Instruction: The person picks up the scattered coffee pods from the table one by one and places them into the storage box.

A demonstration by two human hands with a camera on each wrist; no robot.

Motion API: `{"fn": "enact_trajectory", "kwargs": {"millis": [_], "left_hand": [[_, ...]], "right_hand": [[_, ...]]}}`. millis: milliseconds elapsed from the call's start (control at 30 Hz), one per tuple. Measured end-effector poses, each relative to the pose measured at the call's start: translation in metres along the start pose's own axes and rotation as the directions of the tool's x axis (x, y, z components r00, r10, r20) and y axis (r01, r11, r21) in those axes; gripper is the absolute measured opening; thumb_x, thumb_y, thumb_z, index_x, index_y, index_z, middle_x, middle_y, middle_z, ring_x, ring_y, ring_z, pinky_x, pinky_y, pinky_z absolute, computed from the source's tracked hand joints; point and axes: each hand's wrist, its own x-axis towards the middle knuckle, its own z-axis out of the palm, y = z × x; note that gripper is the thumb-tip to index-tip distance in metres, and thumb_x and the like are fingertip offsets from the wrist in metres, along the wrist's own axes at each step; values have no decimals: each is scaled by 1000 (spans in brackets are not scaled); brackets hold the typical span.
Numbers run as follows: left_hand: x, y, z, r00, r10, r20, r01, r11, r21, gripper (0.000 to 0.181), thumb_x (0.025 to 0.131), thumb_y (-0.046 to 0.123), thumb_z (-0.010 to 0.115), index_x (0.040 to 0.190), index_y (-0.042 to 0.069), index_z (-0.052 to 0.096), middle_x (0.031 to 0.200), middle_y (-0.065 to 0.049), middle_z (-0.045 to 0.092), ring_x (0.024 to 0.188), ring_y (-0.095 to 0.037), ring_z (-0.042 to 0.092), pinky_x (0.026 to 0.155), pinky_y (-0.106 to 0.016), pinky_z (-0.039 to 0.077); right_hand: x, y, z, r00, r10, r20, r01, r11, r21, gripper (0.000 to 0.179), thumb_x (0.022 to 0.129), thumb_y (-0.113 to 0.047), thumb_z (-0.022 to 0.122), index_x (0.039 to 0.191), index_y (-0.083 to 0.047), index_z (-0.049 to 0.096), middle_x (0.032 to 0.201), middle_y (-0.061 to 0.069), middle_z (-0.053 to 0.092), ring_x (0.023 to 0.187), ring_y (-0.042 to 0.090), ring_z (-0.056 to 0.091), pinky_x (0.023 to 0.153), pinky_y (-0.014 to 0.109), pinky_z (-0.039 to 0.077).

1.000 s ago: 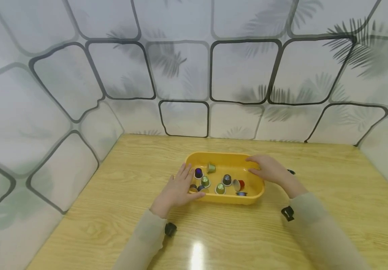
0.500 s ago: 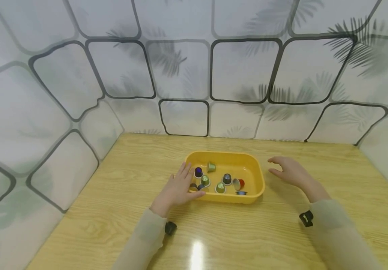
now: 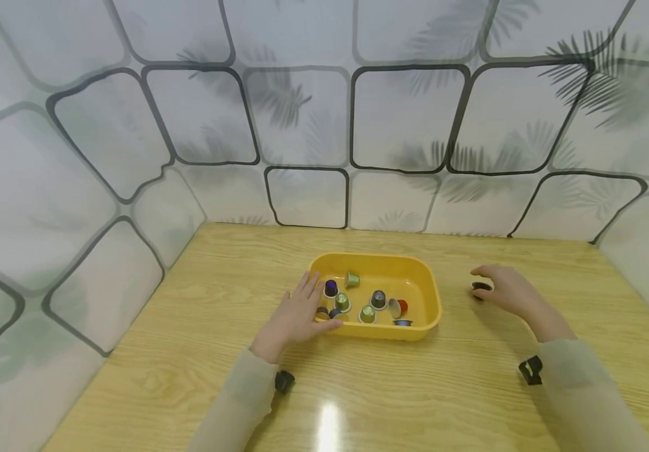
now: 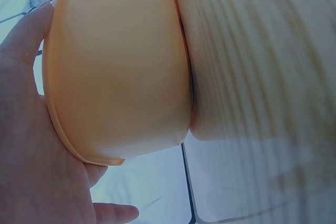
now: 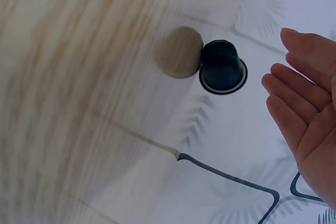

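My left hand [image 3: 295, 315] rests on the left end of a yellow tray [image 3: 432, 323], fingers straight and spread over its rim. The left wrist view has the tray's outer wall [image 4: 121, 72] close up, the palm lying along its edge. Inside the tray are several coffee capsules, among them green ones [image 3: 367, 314], a dark one [image 3: 378, 299] and a purple-topped one [image 3: 331, 288]. Right of the tray, a dark coffee capsule [image 5: 221, 66] is on the table. My right hand [image 3: 509, 292] is beside it, and in the right wrist view its relaxed fingers are apart from the capsule.
The tray stands on a light wooden table [image 3: 217, 376] with a glossy top. Patterned white panels [image 3: 307, 119] with dark outlines rise along the table's back and left sides.
My right hand has left the right end of the tray and moved right, to the dark capsule on the table. My left hand has stayed on the tray.
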Motion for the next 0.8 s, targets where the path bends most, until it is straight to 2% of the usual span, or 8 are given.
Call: {"fn": "enact_trajectory", "kwargs": {"millis": [400, 800], "left_hand": [[0, 1, -2, 1000, -2, 7, 2, 1000, 2, 90, 81, 64, 40, 140, 1, 19, 146, -14, 7, 133, -24, -4, 96, -58, 18], [0, 0, 0, 1000, -2, 8, 1, 1000, 25, 92, 79, 68, 36, 140, 2, 18, 146, -13, 6, 133, -23, -4, 96, -58, 18]], "right_hand": [[4, 14, 11, 998, 30, 55, -29, 999, -22, 40, 77, -7, 65, 111, 12, 52, 108, 30, 53, 98, 46, 48, 81, 54, 37], [7, 12, 17, 994, 30, 105, -26, 999, -45, 32, 75, 1, 62, 106, 11, 56, 100, 26, 58, 93, 44, 52, 78, 53, 39]]}}
